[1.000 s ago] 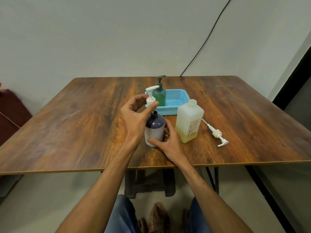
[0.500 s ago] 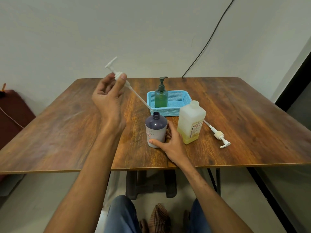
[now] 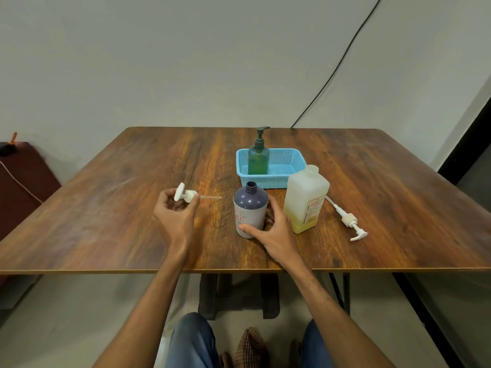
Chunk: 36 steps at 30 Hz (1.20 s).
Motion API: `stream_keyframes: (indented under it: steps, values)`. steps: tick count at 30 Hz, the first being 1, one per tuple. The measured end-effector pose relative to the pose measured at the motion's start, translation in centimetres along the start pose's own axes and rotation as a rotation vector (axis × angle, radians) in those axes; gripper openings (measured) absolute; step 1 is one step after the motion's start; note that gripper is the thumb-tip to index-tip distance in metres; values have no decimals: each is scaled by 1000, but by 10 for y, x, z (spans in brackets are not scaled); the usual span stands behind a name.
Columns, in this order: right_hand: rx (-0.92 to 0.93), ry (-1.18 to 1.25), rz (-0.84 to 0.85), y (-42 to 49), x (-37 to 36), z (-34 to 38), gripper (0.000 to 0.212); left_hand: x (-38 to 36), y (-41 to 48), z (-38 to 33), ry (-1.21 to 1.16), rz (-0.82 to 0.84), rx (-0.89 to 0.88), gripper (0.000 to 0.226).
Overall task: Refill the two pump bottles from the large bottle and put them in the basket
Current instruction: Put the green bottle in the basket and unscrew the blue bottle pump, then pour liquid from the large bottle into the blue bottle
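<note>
Near the front edge of the table (image 3: 106, 248), the right hand (image 3: 276, 232) gripped the uncapped purple bottle (image 3: 250, 205) upright; the left hand (image 3: 176, 216) pinched its pump (image 3: 186, 195) just beside. The tube (image 3: 211, 197) could drip soap onto the wood.

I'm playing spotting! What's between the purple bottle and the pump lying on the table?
The large bottle stands between them, as the head view shows.

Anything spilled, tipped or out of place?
No spills, nothing tipped. The dark purple plastic bottle stands uncapped in the right hand, its white pump head in the left hand. Another white plastic pump lies loose on the wooden table beside the translucent large bottle.
</note>
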State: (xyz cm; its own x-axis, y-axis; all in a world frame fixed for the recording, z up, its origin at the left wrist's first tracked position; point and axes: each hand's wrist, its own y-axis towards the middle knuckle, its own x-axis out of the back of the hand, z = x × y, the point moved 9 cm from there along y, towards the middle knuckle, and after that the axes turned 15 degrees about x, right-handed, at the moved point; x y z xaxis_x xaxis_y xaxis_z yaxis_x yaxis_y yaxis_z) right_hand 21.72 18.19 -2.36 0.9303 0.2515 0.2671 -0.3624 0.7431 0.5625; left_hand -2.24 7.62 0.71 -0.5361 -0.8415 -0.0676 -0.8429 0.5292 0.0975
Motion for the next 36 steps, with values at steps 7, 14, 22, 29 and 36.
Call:
stream_keyframes:
  steps: [7, 14, 22, 29, 36]
  values:
    - [-6, -18, 19, -1, 0, 2, 80, -16, -12, 26, 392, 78, -41, 21]
    - [-14, -31, 38, -2, -2, -1, 90, -31, -19, 29, 529, 199, -118, 22]
    - [-15, 14, 34, -12, 4, 10, 93, -33, -23, 27, 548, 255, -174, 46]
    - [203, -284, -457, -35, 79, 60, 38, -58, -57, -6, 346, 471, -206, 71]
    - [35, -373, -565, -25, 117, 31, 86, -96, -75, 1, 214, 560, -70, 112]
